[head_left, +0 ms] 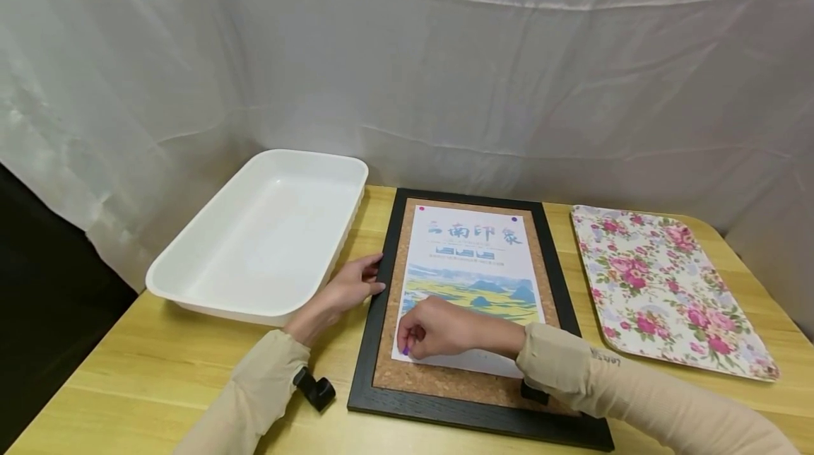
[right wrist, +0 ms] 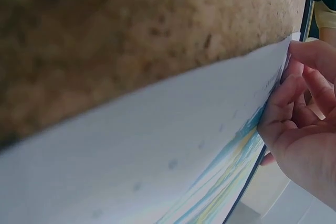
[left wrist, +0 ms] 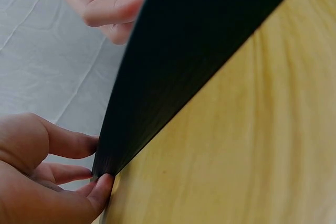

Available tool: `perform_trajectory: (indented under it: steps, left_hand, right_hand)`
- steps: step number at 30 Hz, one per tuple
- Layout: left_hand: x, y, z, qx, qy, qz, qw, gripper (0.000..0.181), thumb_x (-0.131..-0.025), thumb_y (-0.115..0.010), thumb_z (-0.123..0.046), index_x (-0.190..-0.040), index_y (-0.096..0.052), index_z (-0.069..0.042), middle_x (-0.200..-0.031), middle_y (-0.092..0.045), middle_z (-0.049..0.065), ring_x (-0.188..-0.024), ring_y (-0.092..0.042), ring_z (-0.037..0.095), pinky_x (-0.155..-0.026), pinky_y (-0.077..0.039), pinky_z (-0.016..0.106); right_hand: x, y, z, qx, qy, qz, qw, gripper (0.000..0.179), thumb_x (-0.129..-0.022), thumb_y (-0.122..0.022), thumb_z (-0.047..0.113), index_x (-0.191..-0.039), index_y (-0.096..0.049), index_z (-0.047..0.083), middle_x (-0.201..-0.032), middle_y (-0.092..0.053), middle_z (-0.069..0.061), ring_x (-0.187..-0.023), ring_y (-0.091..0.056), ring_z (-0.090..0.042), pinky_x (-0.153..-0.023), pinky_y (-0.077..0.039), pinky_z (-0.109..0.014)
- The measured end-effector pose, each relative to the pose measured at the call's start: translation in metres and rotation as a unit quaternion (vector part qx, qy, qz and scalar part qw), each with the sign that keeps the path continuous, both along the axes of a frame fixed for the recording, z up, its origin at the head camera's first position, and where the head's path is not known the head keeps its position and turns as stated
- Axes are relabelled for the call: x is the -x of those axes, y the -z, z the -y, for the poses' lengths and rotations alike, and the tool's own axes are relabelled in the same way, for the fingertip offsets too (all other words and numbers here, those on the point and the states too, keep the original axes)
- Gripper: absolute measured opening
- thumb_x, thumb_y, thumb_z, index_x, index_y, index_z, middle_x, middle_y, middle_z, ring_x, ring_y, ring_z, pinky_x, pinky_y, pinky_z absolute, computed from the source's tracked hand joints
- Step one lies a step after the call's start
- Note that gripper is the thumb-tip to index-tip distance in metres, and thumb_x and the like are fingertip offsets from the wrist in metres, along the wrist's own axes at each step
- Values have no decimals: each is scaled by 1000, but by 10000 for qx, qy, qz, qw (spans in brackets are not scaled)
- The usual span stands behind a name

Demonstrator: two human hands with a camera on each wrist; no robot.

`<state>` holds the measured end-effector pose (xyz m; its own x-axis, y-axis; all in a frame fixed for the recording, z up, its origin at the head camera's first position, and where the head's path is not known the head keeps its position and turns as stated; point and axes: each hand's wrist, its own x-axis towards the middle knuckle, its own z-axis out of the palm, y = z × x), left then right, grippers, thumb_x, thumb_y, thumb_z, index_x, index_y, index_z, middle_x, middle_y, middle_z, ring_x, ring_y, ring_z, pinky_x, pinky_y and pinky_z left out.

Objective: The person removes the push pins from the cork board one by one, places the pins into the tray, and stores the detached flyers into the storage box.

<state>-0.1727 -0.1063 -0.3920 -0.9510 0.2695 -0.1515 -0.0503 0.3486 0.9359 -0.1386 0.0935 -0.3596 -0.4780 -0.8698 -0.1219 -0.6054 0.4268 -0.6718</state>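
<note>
A printed poster (head_left: 470,285) with blue lettering and a landscape lies on a black-framed cork board (head_left: 445,381). Over its lower left corner, my right hand (head_left: 439,328) pinches a small purple push pin (head_left: 405,351), its tip hidden at the paper. In the right wrist view the fingertips bear down at the corner of the sheet. A pink pin (head_left: 422,208) and a dark purple pin (head_left: 514,219) sit at the two upper corners. My left hand (head_left: 346,287) rests its fingertips and thumb against the board's left side; the left wrist view shows them touching the black frame (left wrist: 142,93).
Left of the board stands a deep white plastic tray (head_left: 254,229). To the right lies a flat floral tray (head_left: 668,285). Both are on the wooden table (head_left: 159,370), with a pale curtain (head_left: 445,87) hanging behind.
</note>
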Motion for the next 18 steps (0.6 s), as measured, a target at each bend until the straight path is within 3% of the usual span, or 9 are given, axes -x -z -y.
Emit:
perform_trajectory:
  steps: [9, 18]
  left_hand:
    - [1, -1, 1, 15, -7, -17, 10000, 61, -93, -55, 7, -148, -28, 8, -134, -48, 27, -123, -47, 38, -99, -42, 45]
    - [1, 1, -1, 32, -43, -32, 10000, 62, -92, -55, 8, -148, -29, 7, -134, -49, 27, -122, -47, 37, -99, -42, 44]
  right_hand:
    - [4, -2, 0, -42, -244, -1, 9997, 10, -84, -74, 1, -91, -76, 7, -74, -64, 11, -64, -55, 4, -60, -49, -17]
    - [7, 1, 2, -130, -139, 220, 9996, 9, -80, -77, 1, -81, -75, 9, -68, -63, 11, -60, -54, 2, -58, -49, -18]
